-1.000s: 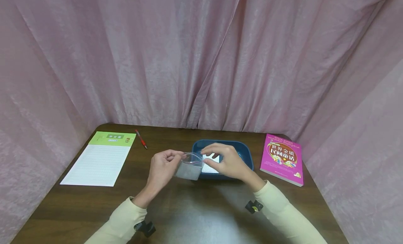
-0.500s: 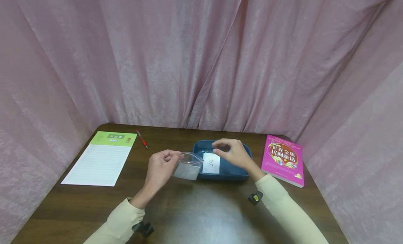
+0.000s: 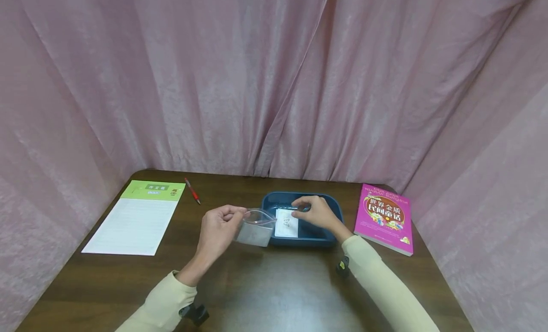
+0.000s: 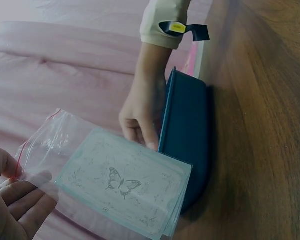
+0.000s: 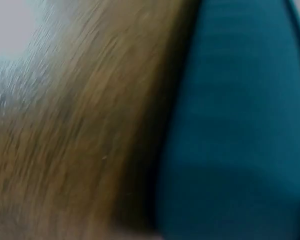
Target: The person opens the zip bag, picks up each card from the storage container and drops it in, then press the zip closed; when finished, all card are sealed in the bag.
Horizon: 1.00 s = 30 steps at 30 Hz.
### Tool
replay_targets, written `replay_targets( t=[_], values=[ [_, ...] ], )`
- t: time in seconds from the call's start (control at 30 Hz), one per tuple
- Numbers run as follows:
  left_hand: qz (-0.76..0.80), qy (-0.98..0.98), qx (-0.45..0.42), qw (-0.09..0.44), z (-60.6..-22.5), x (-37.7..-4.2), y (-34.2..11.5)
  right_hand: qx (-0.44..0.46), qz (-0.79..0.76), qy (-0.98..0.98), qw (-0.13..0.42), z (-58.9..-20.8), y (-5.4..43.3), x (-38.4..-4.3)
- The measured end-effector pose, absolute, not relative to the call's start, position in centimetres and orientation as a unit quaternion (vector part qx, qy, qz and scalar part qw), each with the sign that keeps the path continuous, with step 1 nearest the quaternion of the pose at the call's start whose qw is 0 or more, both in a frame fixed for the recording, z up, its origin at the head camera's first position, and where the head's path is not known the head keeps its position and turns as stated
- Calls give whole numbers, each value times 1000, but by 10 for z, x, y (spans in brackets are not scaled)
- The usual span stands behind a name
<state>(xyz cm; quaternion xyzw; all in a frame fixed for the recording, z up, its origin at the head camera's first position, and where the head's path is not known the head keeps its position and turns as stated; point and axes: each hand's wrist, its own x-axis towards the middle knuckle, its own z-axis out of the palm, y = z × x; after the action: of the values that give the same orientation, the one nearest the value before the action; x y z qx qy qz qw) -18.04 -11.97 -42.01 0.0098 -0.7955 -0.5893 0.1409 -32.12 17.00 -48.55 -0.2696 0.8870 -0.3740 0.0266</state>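
Observation:
My left hand pinches the top edge of a clear zip bag, whose mouth gapes. Inside the bag lies a small stack of pale cards; a butterfly is printed on the front one. My right hand is over the blue plastic tray, fingers bent downward, with a gap between thumb and forefinger and nothing seen in it. Just left of its fingertips, a white card with a small grey drawing lies in the tray. The right wrist view shows the tray's blurred side but no hand.
A writing pad with a green header lies at the left, beside a red pen. On the right is a pink book. Pink curtains close in the wooden table at the back and sides.
My right hand has left the zip bag's edge and moved right, then dipped lower over the tray. The card in the tray is less covered now. My left hand keeps the bag nearly still.

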Motion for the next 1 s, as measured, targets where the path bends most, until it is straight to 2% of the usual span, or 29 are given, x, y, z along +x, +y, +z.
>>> replay_targets(
  t=[0.43, 1.0],
  values=[
    [-589, -796, 13, 138, -418, -181, -119, -223, -343, 911, 57, -505, 176, -338],
    [-592, -795, 3, 134, -419, -180, -120, -231, -294, 925, 67, -508, 174, -338]
  ],
)
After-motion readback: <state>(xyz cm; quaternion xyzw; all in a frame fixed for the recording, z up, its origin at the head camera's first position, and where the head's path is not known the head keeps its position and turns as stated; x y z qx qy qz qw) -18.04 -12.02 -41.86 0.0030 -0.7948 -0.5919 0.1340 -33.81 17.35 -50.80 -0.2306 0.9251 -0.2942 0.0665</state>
